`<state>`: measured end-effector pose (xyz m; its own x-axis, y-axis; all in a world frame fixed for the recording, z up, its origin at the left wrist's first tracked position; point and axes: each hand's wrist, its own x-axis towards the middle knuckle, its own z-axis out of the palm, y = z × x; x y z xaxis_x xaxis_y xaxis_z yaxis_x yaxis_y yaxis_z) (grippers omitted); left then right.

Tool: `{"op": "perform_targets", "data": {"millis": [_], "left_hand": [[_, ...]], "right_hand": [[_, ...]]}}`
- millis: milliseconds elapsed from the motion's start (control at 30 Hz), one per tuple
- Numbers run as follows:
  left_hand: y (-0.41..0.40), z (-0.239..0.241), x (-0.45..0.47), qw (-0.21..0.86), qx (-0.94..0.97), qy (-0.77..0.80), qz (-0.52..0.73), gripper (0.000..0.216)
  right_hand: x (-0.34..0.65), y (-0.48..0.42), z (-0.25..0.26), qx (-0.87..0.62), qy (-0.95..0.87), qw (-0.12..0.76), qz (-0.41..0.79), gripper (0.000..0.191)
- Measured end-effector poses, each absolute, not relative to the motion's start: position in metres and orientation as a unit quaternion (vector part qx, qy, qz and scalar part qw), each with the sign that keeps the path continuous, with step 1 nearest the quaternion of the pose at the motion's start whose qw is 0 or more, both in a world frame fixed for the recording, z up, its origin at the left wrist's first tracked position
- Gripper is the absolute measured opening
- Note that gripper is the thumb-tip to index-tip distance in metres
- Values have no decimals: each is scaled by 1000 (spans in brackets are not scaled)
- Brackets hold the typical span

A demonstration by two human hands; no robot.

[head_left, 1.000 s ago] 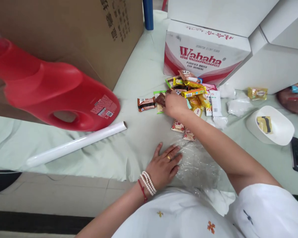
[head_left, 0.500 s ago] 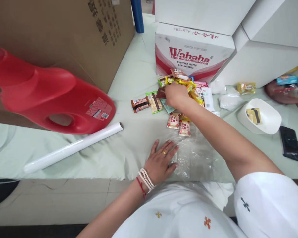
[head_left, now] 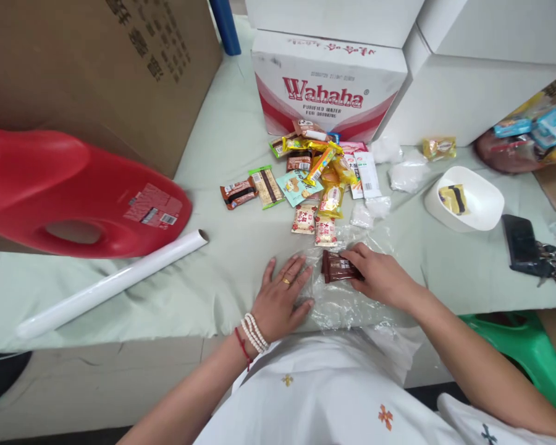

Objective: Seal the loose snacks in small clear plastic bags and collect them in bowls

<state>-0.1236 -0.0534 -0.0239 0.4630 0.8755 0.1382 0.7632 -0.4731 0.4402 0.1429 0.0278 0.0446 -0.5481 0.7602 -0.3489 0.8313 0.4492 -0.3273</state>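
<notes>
My right hand (head_left: 376, 275) grips the right end of a dark brown wrapped snack (head_left: 337, 267), just over a clear plastic bag (head_left: 347, 307). The bag lies flattened at the table's front edge. My left hand (head_left: 285, 296) rests flat with its fingers spread, touching the bag's left edge. Beyond the hands is a loose pile of wrapped snacks. Two cream-and-red packets (head_left: 325, 230) lie nearest, with a yellow packet (head_left: 332, 199) and a pale teal packet (head_left: 299, 186) behind them. A green-edged snack bar (head_left: 265, 186) and a brown packet (head_left: 238, 193) lie to the left.
A Wahaha carton (head_left: 328, 86) backs the pile. At left are a red jug (head_left: 97, 191), a white tube (head_left: 115, 281) and a large cardboard box (head_left: 97, 80). To the right are a white bowl (head_left: 484, 201) with one packet, a black case (head_left: 521, 238) and keys (head_left: 553, 262).
My right hand has come back from the pile toward me, bringing the brown snack over the plastic bag. My left hand stays flat. The whole view has shifted somewhat.
</notes>
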Motion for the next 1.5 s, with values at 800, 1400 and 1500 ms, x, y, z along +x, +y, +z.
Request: {"op": "perform_targets", "data": {"millis": [800, 1400, 1500], "left_hand": [[-63, 2, -98, 576, 310, 662, 366, 62], [-94, 8, -134, 495, 442, 718, 209, 52], [-100, 18, -135, 155, 576, 761, 256, 43]], "right_hand": [[220, -61, 30, 437, 846, -200, -232, 27], [136, 4, 38, 525, 826, 97, -179, 46], [134, 8, 37, 524, 823, 105, -193, 45]]}}
